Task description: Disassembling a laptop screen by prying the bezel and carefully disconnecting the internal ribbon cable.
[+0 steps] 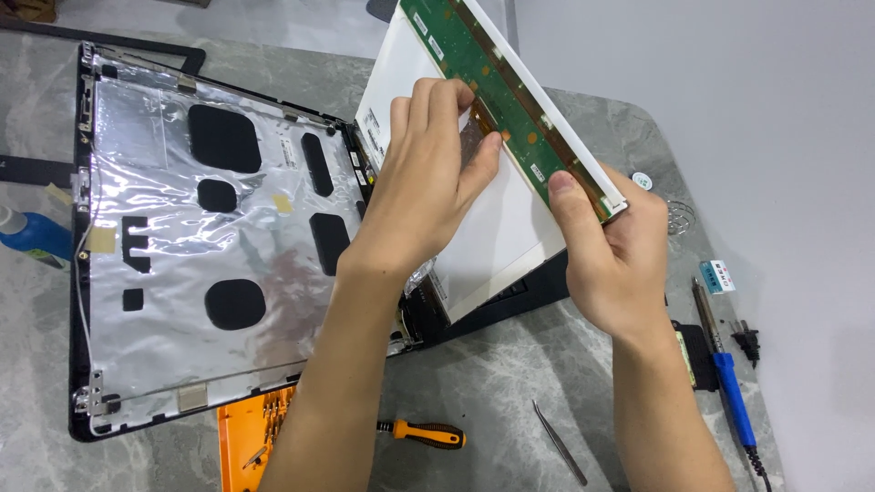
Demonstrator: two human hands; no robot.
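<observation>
Panel (492,228) tilted | my right hand (611,264) pinches its corner | my left hand (428,182) presses board (497,77) | risk: panel slips, cracks

The panel (497,232) is a thin white screen, lifted up and tilted on its edge above the table. A long green board (492,87) runs along its top side — with small gold bits on it. Both hands hold the panel near that board.

Bare table (492,383) between screwdriver (424,434) and tweezers (560,443).
</observation>
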